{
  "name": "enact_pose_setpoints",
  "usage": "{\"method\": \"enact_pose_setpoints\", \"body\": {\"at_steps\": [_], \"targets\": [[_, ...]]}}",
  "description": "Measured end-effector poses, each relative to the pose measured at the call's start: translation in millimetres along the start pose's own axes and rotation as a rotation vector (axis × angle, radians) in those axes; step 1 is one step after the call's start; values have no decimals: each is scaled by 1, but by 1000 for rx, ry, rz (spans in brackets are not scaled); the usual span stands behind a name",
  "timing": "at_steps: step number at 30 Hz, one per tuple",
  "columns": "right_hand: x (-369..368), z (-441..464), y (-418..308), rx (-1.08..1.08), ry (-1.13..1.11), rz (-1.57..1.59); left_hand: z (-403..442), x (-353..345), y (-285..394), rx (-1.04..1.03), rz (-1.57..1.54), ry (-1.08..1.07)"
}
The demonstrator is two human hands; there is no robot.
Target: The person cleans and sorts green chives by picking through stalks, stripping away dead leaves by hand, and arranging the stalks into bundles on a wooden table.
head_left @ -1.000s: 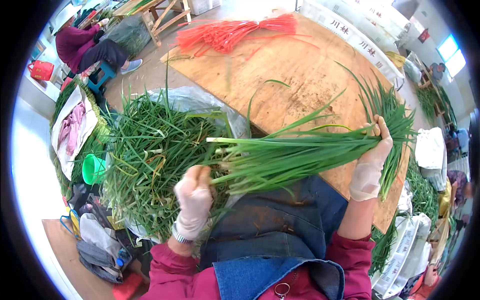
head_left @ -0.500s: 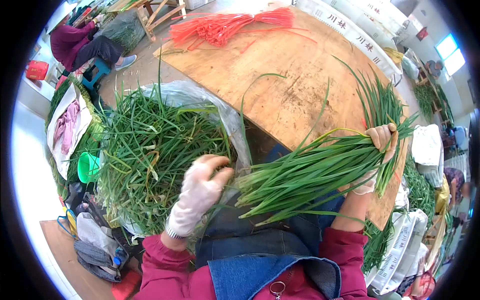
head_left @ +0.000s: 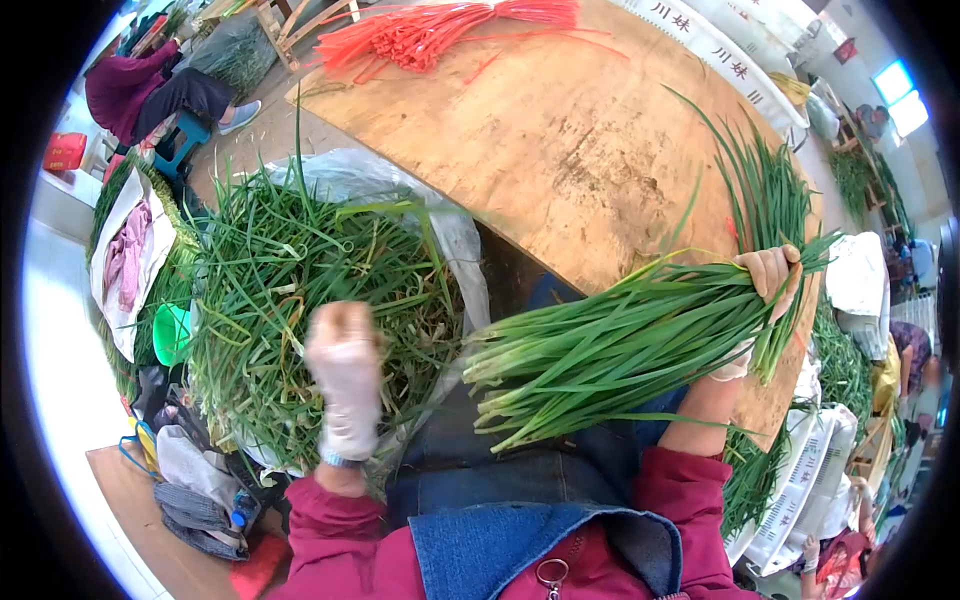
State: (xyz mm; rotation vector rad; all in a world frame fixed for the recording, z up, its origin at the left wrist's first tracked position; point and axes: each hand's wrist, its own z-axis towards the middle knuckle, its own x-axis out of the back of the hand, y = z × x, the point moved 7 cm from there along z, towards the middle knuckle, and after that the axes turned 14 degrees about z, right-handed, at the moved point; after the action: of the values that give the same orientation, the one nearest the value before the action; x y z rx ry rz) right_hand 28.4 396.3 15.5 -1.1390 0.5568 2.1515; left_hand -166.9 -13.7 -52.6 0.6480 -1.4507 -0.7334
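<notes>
My right hand (head_left: 770, 274), in a pale fingerless glove, is wrapped round a bunch of garlic chives (head_left: 610, 345). The pale stem ends point left over my lap. Another bunch of chives (head_left: 775, 205) lies on the table's right end, just beyond that hand. My left hand (head_left: 343, 335), also gloved, is over a large heap of loose leaves and trimmings (head_left: 270, 260) in a clear plastic bag (head_left: 460, 240). Motion blur smears its fingers, so I cannot see whether they hold anything.
On the wooden table (head_left: 480, 150), red ties (head_left: 420, 40) lie near the far edge. White crates (head_left: 700, 40) line its back. A green cup (head_left: 172, 333) stands left of the heap. A co-worker (head_left: 130, 90) sits at the upper left. White sacks (head_left: 800, 490) are at right.
My left hand has moved left, away from the stem ends and over the heap. The right hand keeps its hold on the bunch. A long stray leaf over the heap's right edge no longer shows.
</notes>
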Motion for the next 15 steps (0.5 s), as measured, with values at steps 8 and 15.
{"method": "enact_pose_setpoints", "body": {"at_steps": [8, 15], "targets": [[-8, 4, 5, -22, -11, -43, -33, -12, 68, -830, 384, -74], [-13, 1, 3, -30, -33, -90, -45, -54, 79, -917, 39, -302]]}}
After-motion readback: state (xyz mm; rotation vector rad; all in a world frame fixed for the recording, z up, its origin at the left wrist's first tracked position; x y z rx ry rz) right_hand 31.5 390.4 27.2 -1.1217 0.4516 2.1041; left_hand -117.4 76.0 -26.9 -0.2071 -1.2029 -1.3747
